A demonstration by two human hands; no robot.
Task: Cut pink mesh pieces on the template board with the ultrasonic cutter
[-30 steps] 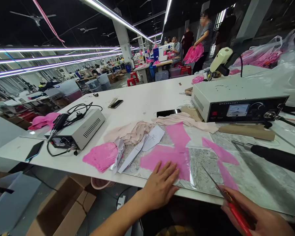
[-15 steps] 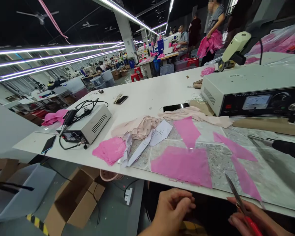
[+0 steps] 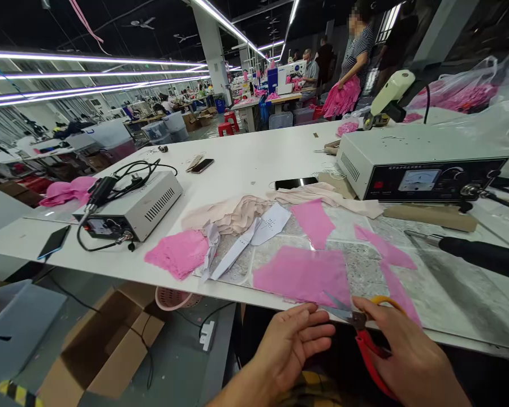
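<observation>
My right hand grips a pair of scissors with red and yellow handles. Their blades are spread and point left, at the near edge of a large pink fabric piece on the table. Beside the blade tips, my left hand is open, palm turned toward the scissors and fingers stretched out. Its fingertips are at the table edge; whether they touch the fabric I cannot tell. Beyond lie a smaller pink piece and a narrow pink strip.
A black-handled tool lies to the right, below a metal control box. Another box with a cable stands left. Pink fabric, white pattern pieces and beige cloth lie between. A cardboard box is on the floor.
My right hand has moved left and up, turning the scissors from upright and closed to pointing left with blades spread. My left hand's curled fingers have straightened near the table edge.
</observation>
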